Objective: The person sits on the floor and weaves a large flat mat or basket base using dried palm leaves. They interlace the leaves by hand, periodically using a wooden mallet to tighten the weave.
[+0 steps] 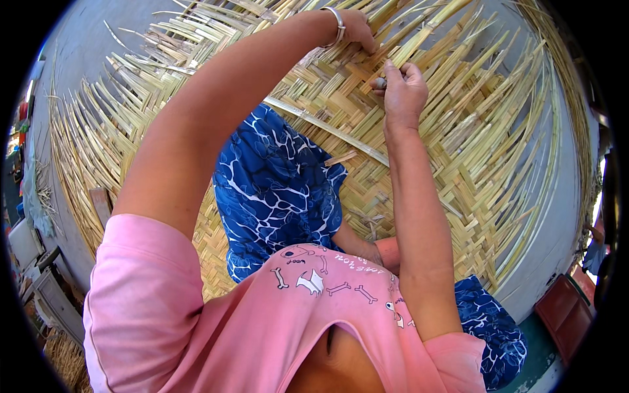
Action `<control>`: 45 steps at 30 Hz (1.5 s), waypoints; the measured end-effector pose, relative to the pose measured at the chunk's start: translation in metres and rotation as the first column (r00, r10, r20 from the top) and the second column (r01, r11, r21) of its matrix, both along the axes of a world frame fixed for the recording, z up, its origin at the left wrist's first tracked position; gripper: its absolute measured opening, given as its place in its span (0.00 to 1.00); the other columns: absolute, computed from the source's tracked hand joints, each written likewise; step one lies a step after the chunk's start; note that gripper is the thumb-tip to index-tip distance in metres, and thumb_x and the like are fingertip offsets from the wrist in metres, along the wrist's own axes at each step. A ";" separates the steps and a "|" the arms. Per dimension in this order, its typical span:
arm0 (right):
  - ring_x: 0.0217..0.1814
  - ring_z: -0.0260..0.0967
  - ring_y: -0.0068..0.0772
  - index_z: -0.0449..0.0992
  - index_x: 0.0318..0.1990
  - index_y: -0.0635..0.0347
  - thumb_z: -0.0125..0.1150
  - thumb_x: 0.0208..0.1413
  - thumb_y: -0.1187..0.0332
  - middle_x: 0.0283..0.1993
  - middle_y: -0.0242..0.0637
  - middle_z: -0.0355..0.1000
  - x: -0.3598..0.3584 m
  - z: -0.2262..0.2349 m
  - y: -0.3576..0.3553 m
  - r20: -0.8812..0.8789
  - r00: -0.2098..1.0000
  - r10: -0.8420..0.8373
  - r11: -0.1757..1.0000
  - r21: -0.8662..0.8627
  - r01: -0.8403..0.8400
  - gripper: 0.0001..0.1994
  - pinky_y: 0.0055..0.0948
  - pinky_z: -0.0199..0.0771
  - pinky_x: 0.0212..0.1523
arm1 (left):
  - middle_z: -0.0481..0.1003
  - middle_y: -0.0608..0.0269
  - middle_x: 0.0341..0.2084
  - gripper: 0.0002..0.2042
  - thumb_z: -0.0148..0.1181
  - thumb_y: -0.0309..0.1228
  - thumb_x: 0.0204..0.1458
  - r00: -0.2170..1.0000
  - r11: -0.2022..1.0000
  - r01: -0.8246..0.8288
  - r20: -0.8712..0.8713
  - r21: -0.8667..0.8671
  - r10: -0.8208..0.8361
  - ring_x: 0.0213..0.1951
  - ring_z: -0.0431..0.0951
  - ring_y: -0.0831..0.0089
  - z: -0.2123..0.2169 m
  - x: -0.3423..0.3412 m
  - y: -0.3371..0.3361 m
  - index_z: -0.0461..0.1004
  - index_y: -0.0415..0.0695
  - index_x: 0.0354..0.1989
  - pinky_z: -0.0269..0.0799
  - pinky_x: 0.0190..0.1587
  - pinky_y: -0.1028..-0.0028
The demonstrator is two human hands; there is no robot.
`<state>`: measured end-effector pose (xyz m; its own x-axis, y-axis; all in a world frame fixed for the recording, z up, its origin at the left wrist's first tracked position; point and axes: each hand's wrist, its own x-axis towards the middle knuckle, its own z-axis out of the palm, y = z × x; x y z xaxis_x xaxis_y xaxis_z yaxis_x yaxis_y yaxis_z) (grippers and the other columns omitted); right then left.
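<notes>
A large mat woven from flat, straw-coloured split-reed strips spreads beneath me, its loose strip ends fanning out around the edges. At the far edge my left hand, a silver bangle on its wrist, is closed on reed strips; its fingertips are partly hidden. Just nearer and to the right, my right hand has its fingers curled and pinched at the base of a loose strip, with something small and grey at one finger. A long pale flat stick lies across the weave below both hands.
My knees, under blue patterned cloth, rest on the mat. A short wooden block lies at the left. Thin reeds lie bundled along the right. A dark red chair or seat stands at the lower right.
</notes>
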<state>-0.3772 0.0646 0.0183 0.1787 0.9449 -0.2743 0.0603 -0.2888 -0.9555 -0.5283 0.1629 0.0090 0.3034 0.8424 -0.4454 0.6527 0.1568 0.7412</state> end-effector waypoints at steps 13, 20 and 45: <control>0.36 0.74 0.44 0.74 0.44 0.60 0.53 0.53 0.65 0.33 0.44 0.75 -0.006 -0.039 0.017 0.614 0.754 0.232 0.951 0.018 -0.307 0.13 0.36 0.72 0.42 | 0.76 0.55 0.38 0.18 0.67 0.28 0.44 0.767 0.965 -0.140 0.593 -0.221 0.246 0.42 0.76 0.71 -0.035 -0.023 -0.018 0.72 0.35 0.43 0.71 0.49 0.74; 0.46 0.70 0.48 0.75 0.46 0.56 0.53 0.52 0.64 0.44 0.45 0.73 0.003 -0.046 0.027 0.673 0.673 0.307 0.917 -0.019 -0.399 0.14 0.39 0.69 0.48 | 0.76 0.59 0.35 0.14 0.61 0.26 0.49 0.254 0.838 -0.336 0.815 -0.431 0.521 0.34 0.76 0.73 -0.032 -0.035 -0.027 0.72 0.38 0.45 0.73 0.38 0.72; 0.31 0.73 0.48 0.72 0.41 0.53 0.53 0.47 0.73 0.49 0.40 0.71 0.017 -0.011 0.005 0.964 0.132 0.229 0.656 -0.053 -0.753 0.11 0.42 0.75 0.30 | 0.76 0.61 0.34 0.08 0.58 0.23 0.52 0.422 0.575 -0.811 0.574 -0.107 0.702 0.31 0.78 0.73 -0.048 -0.082 -0.042 0.76 0.40 0.40 0.79 0.33 0.77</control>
